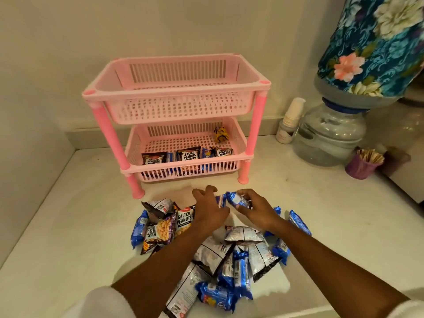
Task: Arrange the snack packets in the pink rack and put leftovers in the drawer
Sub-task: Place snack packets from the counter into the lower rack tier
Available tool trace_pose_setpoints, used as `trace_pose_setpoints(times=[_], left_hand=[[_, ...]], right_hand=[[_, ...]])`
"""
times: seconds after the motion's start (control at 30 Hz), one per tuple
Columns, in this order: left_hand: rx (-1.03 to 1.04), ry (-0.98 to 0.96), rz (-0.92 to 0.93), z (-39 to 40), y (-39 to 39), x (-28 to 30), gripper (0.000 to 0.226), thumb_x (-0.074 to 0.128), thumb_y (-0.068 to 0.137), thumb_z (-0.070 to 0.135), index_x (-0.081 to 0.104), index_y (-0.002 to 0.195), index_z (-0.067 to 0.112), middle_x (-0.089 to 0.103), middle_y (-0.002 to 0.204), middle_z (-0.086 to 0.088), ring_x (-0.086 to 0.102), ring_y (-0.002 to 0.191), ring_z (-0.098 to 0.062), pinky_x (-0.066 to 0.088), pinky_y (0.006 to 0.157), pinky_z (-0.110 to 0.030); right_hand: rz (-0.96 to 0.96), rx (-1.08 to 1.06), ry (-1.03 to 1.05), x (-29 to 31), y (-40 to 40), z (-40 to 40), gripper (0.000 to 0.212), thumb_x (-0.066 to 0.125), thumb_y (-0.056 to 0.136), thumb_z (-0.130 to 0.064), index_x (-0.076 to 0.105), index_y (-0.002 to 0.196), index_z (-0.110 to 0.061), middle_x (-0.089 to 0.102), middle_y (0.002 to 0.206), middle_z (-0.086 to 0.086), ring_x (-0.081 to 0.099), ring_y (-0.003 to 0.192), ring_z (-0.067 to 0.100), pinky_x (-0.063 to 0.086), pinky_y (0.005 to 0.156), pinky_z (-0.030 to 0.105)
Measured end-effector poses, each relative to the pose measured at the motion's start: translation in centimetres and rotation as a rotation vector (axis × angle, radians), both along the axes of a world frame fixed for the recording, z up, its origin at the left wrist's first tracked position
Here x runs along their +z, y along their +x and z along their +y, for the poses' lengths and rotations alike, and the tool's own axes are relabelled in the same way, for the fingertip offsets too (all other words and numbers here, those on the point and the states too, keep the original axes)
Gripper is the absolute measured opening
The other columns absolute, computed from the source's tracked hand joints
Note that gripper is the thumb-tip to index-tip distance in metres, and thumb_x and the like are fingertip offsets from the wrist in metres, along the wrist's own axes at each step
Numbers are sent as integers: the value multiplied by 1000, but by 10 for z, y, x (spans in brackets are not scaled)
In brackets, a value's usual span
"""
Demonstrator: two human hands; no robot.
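Observation:
A two-tier pink rack point(176, 91) stands against the wall. Its upper basket holds nothing. Along the front of the lower basket point(238, 138) stands a row of salted peanut packets point(190, 154) and blue packets, and a small yellow packet point(220, 134) sits at the back right. In front of the rack lies a loose pile of snack packets point(229, 260), black-and-silver peanut ones and blue ones. My right hand point(257, 208) grips a blue packet point(237, 200) above the pile. My left hand point(210, 208) touches another blue packet point(220, 201) beside it.
A water dispenser jar point(330, 136) under a floral cover point(376, 47) stands at the right. Beside it are a stack of paper cups point(291, 118) and a purple cup of sticks point(362, 164). White countertop point(75, 221) surrounds the pile.

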State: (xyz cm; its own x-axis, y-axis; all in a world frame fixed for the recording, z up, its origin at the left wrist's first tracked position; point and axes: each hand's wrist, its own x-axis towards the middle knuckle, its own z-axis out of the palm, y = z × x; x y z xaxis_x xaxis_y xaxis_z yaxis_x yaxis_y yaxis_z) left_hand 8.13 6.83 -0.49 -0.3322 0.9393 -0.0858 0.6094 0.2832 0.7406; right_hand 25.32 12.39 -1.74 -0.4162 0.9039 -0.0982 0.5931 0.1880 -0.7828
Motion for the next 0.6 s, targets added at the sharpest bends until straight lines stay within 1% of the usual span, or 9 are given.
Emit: trace_pose_setpoints(times=[0.03,0.1,0.17,0.2,0.27,0.37,0.43,0.53,0.6], left_hand=[[31,19,-82,3,-4,6,52,73,77,25,46,121,22,28,121,-5,52,76,-11,50,62,-26],[140,8,-304,8,-14,18,35,67,84,23,50,114,23,38,119,-6,51,74,-8,46,64,-24],[246,-17,-696,9,-22,30,20,54,86,10,53,105,17,55,113,-12,58,75,-18,49,67,-29],[253,-23,-878,9,-26,34,21,47,85,3,53,104,12,58,107,-16,59,78,-24,49,68,-32],[228,-32,-1088,7,-34,39,31,38,82,-1,55,108,3,58,102,-21,58,85,-29,48,71,-36],[202,21,-1190,3,-45,48,21,44,89,7,61,98,1,69,83,-14,66,65,-21,49,52,-23],[217,37,-1154,7,-54,52,17,54,91,8,59,107,5,71,91,-12,68,68,-18,50,48,-22],[214,54,-1091,17,-67,56,36,60,90,2,51,124,6,67,115,-19,70,95,-32,59,73,-39],[207,64,-1059,24,-74,60,39,61,90,2,50,126,8,67,115,-18,70,98,-33,59,79,-42]], right_hand=[[88,-43,-51,3,-5,-2,40,66,95,-21,53,133,-21,62,116,-2,62,103,18,51,91,40],[287,-126,-185,13,-19,-5,32,60,98,-15,54,130,-17,61,103,-3,64,90,18,54,80,41],[461,-184,-318,24,-36,-11,26,55,100,-10,57,126,-14,65,98,1,66,78,16,57,71,38],[525,-200,-363,28,-44,-13,22,53,100,-10,58,121,-15,68,96,3,68,73,15,58,67,36],[612,-220,-419,36,-58,-17,17,51,101,-13,60,115,-16,73,91,2,71,69,14,60,61,35],[636,-188,-409,47,-76,-18,13,55,101,-19,61,111,-16,75,89,1,72,71,13,60,62,35],[623,-135,-384,53,-84,-16,21,63,97,-21,61,116,-14,76,98,3,74,79,16,61,64,35],[580,-80,-325,59,-94,-10,38,76,88,-20,61,122,-14,73,113,6,75,91,18,60,68,32],[564,-80,-285,62,-100,-2,43,81,84,-18,62,122,-13,72,114,8,75,90,18,60,67,32]])
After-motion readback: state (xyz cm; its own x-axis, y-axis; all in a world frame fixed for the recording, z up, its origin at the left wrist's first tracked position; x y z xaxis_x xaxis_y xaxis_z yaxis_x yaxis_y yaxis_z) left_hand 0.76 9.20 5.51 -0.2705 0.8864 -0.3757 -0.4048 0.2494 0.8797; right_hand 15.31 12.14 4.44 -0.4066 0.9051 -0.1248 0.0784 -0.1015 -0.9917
